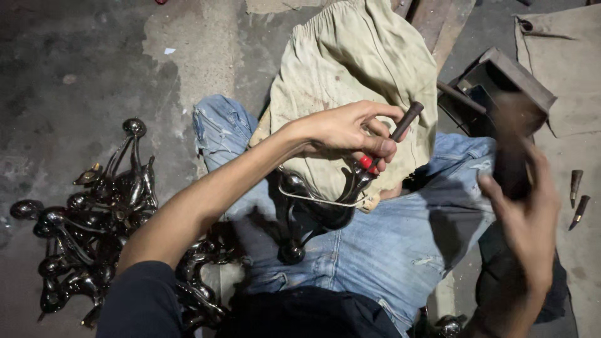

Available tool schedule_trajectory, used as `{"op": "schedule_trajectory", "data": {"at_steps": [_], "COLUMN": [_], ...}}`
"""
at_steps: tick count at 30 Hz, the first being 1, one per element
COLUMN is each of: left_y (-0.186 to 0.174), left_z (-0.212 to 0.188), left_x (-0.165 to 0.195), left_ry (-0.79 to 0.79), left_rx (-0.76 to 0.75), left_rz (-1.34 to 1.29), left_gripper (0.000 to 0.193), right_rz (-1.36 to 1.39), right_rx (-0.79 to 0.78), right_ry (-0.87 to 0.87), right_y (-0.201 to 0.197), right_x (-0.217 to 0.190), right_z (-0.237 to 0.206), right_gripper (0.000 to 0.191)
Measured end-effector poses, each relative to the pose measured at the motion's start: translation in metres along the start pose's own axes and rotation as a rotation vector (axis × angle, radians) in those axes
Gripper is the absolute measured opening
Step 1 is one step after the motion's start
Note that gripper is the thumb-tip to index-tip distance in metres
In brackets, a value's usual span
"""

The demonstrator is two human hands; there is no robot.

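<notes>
At the lower right of the frame, the right hand (523, 219) is closed round a blurred dark hammer (510, 159). At centre, the left hand (347, 130) pinches a punch (391, 138) with a red band. Its long axis slants from upper right down to lower left, tip on a dark curved metal part (313, 209) lying on the lap over a beige cloth (357, 69). More such parts (94, 213) are heaped at left on the floor (75, 62). Two spare punches (577, 197) lie at right.
</notes>
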State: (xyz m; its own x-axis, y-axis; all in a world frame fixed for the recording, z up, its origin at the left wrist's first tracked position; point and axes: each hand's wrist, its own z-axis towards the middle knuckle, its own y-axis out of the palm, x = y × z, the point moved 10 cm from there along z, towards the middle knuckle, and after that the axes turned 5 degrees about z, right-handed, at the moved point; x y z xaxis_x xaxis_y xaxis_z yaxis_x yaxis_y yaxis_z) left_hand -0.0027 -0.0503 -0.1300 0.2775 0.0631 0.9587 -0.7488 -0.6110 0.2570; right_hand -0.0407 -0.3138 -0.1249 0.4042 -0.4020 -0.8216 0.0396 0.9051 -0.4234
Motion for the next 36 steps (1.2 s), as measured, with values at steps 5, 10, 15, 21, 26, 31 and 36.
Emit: {"op": "schedule_trajectory", "data": {"at_steps": [5,10,15,21,26,31,36], "left_y": [-0.003,-0.005,-0.005,-0.002,0.001,-0.001,-0.007], "left_z": [-0.002,-0.004,0.003,0.002,-0.001,-0.003,-0.004], "left_x": [0.004,0.01,0.003,0.001,0.001,0.005,0.003], "left_ry": [0.001,0.1,0.088,0.116,0.107,0.121,0.116], "left_rx": [0.037,0.07,0.018,-0.004,-0.035,-0.023,0.028], "left_rz": [0.127,0.211,0.16,0.093,0.112,0.118,0.174], "left_gripper": [0.038,0.037,0.039,0.035,0.031,0.04,0.04], "right_rz": [0.42,-0.016,-0.383,-0.027,0.156,-0.085,-0.144], "right_rx": [0.173,-0.305,-0.684,-0.376,-0.128,-0.573,-0.469], "right_ry": [0.351,0.011,0.126,0.022,0.04,0.063,0.236], "right_y": [0.028,0.071,0.092,0.062,0.035,0.065,0.061], "right_x": [-0.012,-0.086,-0.057,-0.065,-0.06,-0.048,-0.029], "right_z": [0.078,0.112,0.107,0.114,0.117,0.11,0.104], "right_gripper": [0.086,0.07,0.077,0.067,0.064,0.075,0.062]}}
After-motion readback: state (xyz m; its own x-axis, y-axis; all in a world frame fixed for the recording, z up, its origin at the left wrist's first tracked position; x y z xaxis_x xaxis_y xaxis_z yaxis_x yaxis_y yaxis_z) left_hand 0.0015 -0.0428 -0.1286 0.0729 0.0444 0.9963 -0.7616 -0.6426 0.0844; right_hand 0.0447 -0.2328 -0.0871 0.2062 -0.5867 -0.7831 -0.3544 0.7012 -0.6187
